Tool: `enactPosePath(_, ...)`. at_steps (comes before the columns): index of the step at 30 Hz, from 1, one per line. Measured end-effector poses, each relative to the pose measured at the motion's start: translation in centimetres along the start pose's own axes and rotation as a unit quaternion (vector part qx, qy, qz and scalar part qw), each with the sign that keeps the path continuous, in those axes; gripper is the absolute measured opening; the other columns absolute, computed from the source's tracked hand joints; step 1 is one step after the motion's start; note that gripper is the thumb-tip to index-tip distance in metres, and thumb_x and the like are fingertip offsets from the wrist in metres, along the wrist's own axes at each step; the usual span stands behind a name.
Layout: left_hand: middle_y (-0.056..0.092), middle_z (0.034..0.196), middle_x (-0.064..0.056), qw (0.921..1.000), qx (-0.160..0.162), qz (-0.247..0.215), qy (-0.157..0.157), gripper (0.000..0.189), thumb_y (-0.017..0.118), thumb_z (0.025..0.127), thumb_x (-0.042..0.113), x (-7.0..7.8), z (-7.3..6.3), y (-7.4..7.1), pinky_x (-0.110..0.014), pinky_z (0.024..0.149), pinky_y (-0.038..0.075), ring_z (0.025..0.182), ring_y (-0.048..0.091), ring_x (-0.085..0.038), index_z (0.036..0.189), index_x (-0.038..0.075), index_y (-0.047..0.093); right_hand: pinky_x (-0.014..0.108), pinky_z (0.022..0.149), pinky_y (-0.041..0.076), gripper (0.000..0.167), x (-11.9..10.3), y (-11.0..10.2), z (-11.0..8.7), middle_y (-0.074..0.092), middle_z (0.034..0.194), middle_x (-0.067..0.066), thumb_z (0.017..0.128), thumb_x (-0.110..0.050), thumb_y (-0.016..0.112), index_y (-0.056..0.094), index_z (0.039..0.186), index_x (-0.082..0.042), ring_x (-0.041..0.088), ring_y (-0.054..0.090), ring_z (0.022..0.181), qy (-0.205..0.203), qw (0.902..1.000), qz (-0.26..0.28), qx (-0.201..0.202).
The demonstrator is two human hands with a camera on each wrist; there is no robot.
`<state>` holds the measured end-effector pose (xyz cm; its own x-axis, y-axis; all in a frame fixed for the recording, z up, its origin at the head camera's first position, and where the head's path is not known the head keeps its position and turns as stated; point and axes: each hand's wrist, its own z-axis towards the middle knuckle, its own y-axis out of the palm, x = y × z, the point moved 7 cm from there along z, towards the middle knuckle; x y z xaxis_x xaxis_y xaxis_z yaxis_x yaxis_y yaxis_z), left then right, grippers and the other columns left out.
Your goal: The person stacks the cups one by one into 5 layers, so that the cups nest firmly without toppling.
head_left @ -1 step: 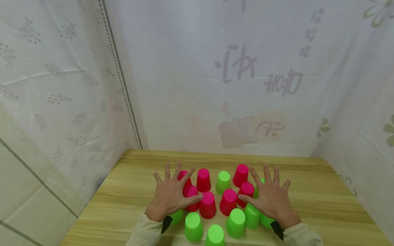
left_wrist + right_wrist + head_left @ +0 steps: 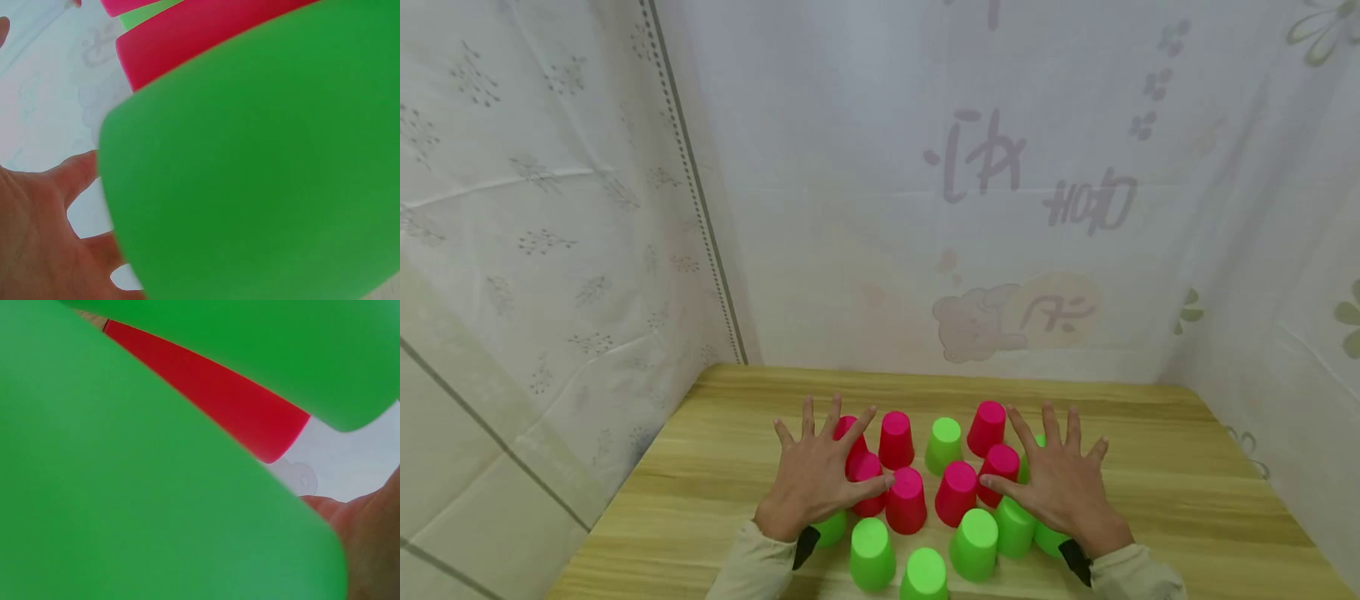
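Note:
Upside-down plastic cups, pink-red and green, stand grouped on the wooden table. My left hand [image 2: 812, 479] is spread over the group's left side, partly hiding a pink cup [image 2: 867, 493]. Its thumb tip overlaps the edge of another pink cup [image 2: 907, 507]; contact cannot be told. On the right side, my right hand [image 2: 1062, 483] is also spread, fingers apart, its thumb in front of a pink cup [image 2: 999, 467]. Neither hand grips anything. Close green cups fill much of both wrist views, one in the left [image 2: 250, 169] and one in the right [image 2: 137, 481].
Nearer the table's front stand several green cups, including one at the bottom edge [image 2: 924, 577]. A green cup [image 2: 943, 446] sits among the pink ones at the back. Patterned white curtains [image 2: 850, 208] hang behind and beside the table [image 2: 700, 467].

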<state>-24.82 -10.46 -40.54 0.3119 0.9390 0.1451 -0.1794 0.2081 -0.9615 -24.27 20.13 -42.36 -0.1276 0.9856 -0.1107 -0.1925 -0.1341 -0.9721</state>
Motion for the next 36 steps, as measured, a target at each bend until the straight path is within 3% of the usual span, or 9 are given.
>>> enactPosePath(10, 0.035, 0.162, -0.017, 0.9999, -0.006, -0.01, -0.007, 0.089, 0.052, 0.078, 0.083, -0.4, -0.3, -0.3, -0.09, 0.098, 0.022, 0.149, 0.023, -0.056, 0.154, 0.037, 0.038, 0.092, 0.094, 0.021, 0.099, -0.1, -0.3, 0.2, 0.031, 0.158, 0.031, 0.08, -0.082, 0.054, 0.031, 0.157, -0.023, 0.064, 0.021, 0.143, -0.01, 0.9999, 0.009, 0.007)
enactPosePath(15, 0.038, 0.161, -0.018, 0.9988, -0.013, -0.048, -0.002, 0.085, 0.054, 0.081, 0.077, -1.0, -0.8, -0.4, -0.088, 0.1, 0.022, 0.148, 0.027, -0.054, 0.152, 0.032, 0.042, 0.088, 0.094, 0.03, 0.085, 0.3, -0.8, 0.2, 0.036, 0.154, 0.03, 0.089, -0.066, 0.058, 0.036, 0.155, -0.017, 0.062, 0.028, 0.141, -0.039, 0.9979, 0.047, 0.021)
enactPosePath(20, 0.037, 0.161, -0.018, 0.991, -0.035, -0.129, 0.002, 0.08, 0.057, 0.087, 0.068, -1.7, -1.4, -0.2, -0.087, 0.104, 0.02, 0.148, 0.031, -0.051, 0.154, 0.029, 0.04, 0.081, 0.094, 0.04, 0.071, 0.8, -1.5, 0.2, 0.039, 0.151, 0.032, 0.093, -0.041, 0.066, 0.04, 0.152, -0.01, 0.062, 0.034, 0.137, -0.071, 0.9922, 0.095, 0.039)
enactPosePath(23, 0.037, 0.162, -0.015, 0.9854, -0.038, -0.166, 0.0, 0.079, 0.059, 0.088, 0.066, -2.2, -1.8, -0.2, -0.086, 0.105, 0.019, 0.149, 0.031, -0.048, 0.154, 0.028, 0.04, 0.078, 0.093, 0.043, 0.07, 1.1, -1.8, 0.1, 0.036, 0.153, 0.033, 0.094, -0.034, 0.067, 0.04, 0.152, -0.007, 0.061, 0.035, 0.137, -0.08, 0.9869, 0.136, 0.035)
enactPosePath(31, 0.039, 0.162, -0.011, 0.9811, -0.025, -0.192, -0.002, 0.075, 0.061, 0.09, 0.059, -3.0, -2.7, -0.1, -0.084, 0.105, 0.025, 0.146, 0.041, -0.042, 0.154, 0.024, 0.042, 0.078, 0.099, 0.038, 0.068, 2.5, -1.5, 0.2, 0.036, 0.154, 0.034, 0.096, -0.034, 0.067, 0.04, 0.151, -0.004, 0.058, 0.039, 0.137, -0.073, 0.9762, 0.204, 0.006)
enactPosePath(36, 0.042, 0.16, -0.01, 0.9779, -0.015, -0.208, -0.004, 0.069, 0.065, 0.09, 0.052, -3.5, -3.3, 0.0, -0.081, 0.106, 0.029, 0.133, 0.057, -0.038, 0.151, 0.026, 0.046, 0.069, 0.097, 0.048, 0.066, 3.5, -1.4, 0.5, 0.047, 0.151, 0.028, 0.094, -0.028, 0.07, 0.044, 0.148, -0.001, 0.054, 0.044, 0.136, -0.081, 0.966, 0.246, -0.002)
